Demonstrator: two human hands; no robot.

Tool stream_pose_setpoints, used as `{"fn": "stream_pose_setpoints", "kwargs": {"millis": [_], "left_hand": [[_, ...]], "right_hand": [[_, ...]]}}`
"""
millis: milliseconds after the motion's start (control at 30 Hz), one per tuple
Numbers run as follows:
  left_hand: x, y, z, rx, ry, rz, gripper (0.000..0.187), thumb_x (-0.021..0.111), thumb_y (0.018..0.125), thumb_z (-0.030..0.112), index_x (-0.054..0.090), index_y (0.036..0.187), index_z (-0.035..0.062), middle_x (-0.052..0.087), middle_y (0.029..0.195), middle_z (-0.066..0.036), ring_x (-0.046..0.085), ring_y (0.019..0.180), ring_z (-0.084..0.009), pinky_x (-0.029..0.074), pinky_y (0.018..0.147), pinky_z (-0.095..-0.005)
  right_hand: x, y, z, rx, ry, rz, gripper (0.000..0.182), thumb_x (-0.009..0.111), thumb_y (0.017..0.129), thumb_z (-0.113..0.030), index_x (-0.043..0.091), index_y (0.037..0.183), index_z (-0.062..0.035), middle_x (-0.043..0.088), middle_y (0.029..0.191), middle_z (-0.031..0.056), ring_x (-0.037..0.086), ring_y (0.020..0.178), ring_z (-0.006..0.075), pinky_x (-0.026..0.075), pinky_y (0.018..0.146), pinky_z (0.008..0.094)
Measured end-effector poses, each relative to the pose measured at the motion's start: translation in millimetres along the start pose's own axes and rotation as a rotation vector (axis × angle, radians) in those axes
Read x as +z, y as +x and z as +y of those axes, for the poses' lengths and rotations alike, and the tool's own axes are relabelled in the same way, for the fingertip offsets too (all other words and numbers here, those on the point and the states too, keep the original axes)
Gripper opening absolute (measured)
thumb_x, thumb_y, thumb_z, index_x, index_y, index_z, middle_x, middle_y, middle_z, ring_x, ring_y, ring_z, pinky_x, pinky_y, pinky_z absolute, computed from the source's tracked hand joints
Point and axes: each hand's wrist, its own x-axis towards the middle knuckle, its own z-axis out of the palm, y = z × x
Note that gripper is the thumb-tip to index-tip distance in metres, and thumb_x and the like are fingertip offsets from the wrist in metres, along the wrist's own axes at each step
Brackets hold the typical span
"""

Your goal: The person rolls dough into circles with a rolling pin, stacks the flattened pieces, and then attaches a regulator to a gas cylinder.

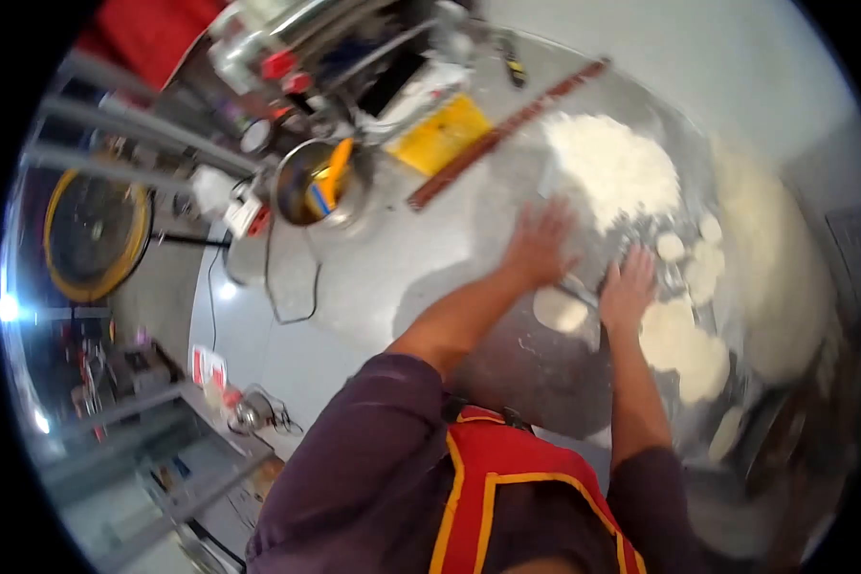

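Observation:
My left hand (542, 241) is spread over the metal table, fingers stretched out and slightly blurred. My right hand (629, 287) lies flat beside it, its fingertips near the small dough rounds. Between my palms shows a short stretch of a thin greyish rod (579, 291), its ends hidden by my hands. Just below the rod, a flat dough round (560, 311) lies on the table. To the right of my right hand are flattened dough pieces (684, 349) and a small dough round (670, 247). A heap of flour (614, 170) spreads beyond my fingertips.
A long reddish-brown strip (512, 132) lies across the table by a yellow sheet (440, 134). A metal pot (292, 184) with an orange-handled tool (335, 167) stands at left. A large pale mass (770, 258) lies at right. A cable (277, 287) loops over the tabletop.

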Motion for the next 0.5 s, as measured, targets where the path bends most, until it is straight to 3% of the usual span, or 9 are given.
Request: {"fn": "stream_pose_setpoints", "kwargs": {"millis": [33, 167, 333, 433, 500], "left_hand": [[0.2, 11.4, -1.4, 0.02, 0.113, 0.049, 0.078, 0.04, 0.093, 0.057, 0.027, 0.151, 0.0066, 0.022, 0.157, -0.017, 0.012, 0.148, -0.0306, 0.007, 0.117, -0.0569], [-9.7, 1.6, 2.5, 0.062, 0.091, 0.084, 0.077, 0.043, 0.094, 0.054, 0.029, 0.148, 0.0016, 0.025, 0.156, -0.017, 0.017, 0.147, -0.0306, 0.011, 0.117, -0.0543], [-35.7, -123.4, 18.3, 0.105, 0.0, -0.115, 0.081, 0.051, 0.09, 0.054, 0.034, 0.142, -0.0064, 0.032, 0.151, -0.021, 0.026, 0.143, -0.0322, 0.017, 0.116, -0.0496], [-34.8, -162.4, 14.8, 0.189, -0.029, -0.075, 0.082, 0.057, 0.086, 0.054, 0.037, 0.141, -0.0042, 0.036, 0.148, -0.02, 0.03, 0.14, -0.0329, 0.021, 0.114, -0.0492], [-39.0, -158.9, 15.8, 0.28, -0.06, -0.072, 0.076, 0.061, 0.084, 0.05, 0.042, 0.138, -0.0003, 0.042, 0.144, -0.017, 0.036, 0.136, -0.0324, 0.026, 0.111, -0.0488]], "right_hand": [[0.7, 16.4, -2.0, 0.001, -0.002, 0.046, 0.056, 0.042, 0.099, -0.032, 0.033, 0.148, -0.0055, 0.034, 0.153, 0.0146, 0.027, 0.143, 0.0296, 0.016, 0.115, 0.0527], [0.2, -0.8, 2.7, -0.089, 0.089, 0.189, 0.055, 0.042, 0.099, -0.033, 0.035, 0.146, -0.0064, 0.037, 0.151, 0.0124, 0.031, 0.14, 0.0292, 0.019, 0.114, 0.0525], [-0.1, -132.0, 2.1, -0.23, 0.222, 0.028, 0.074, 0.063, 0.085, -0.033, 0.035, 0.144, 0.0021, 0.038, 0.147, 0.0229, 0.036, 0.137, 0.0356, 0.025, 0.112, 0.0542], [-17.3, -174.5, -5.6, -0.205, 0.289, -0.051, 0.075, 0.064, 0.083, -0.035, 0.037, 0.142, 0.0027, 0.039, 0.146, 0.0237, 0.036, 0.137, 0.0363, 0.025, 0.111, 0.0539], [-19.3, -166.1, -6.1, -0.202, 0.327, 0.029, 0.064, 0.059, 0.088, -0.031, 0.04, 0.14, 0.0027, 0.041, 0.145, 0.0223, 0.038, 0.136, 0.0345, 0.026, 0.111, 0.053]]}}
